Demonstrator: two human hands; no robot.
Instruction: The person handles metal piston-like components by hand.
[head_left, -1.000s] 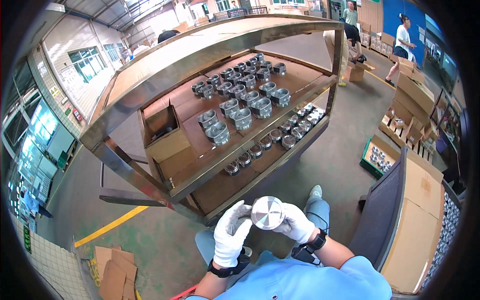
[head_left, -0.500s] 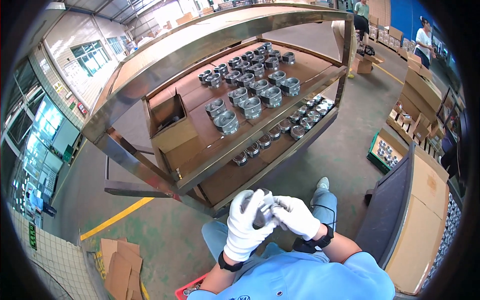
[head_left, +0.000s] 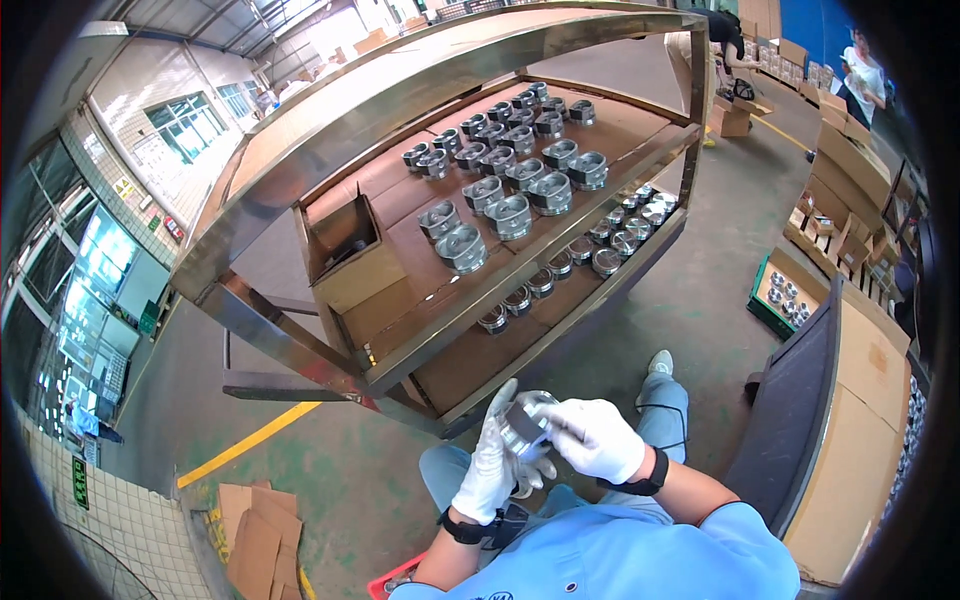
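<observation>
Far left of the fingers and low down, flattened cardboard (head_left: 262, 545) is being borne by the floor. Ahead and left of the fingertips, an open carton (head_left: 365, 283) is being supported by a metal rack (head_left: 270, 337). A metal piston (head_left: 524, 424) is being held by the left hand (head_left: 486, 474), its white-gloved fingers being closed around the piston's left side and underside. The piston is being tilted onto its side between both hands, a dark patch of its wall being turned upward; the exact line of its long axis and the crown's direction are being obscured. By the curled fingers of the right hand (head_left: 600, 440), the piston's right side is being touched; whether it is also being gripped there cannot be told. Beyond the fingertips, more pistons (head_left: 461, 250) are being carried in rows.
</observation>
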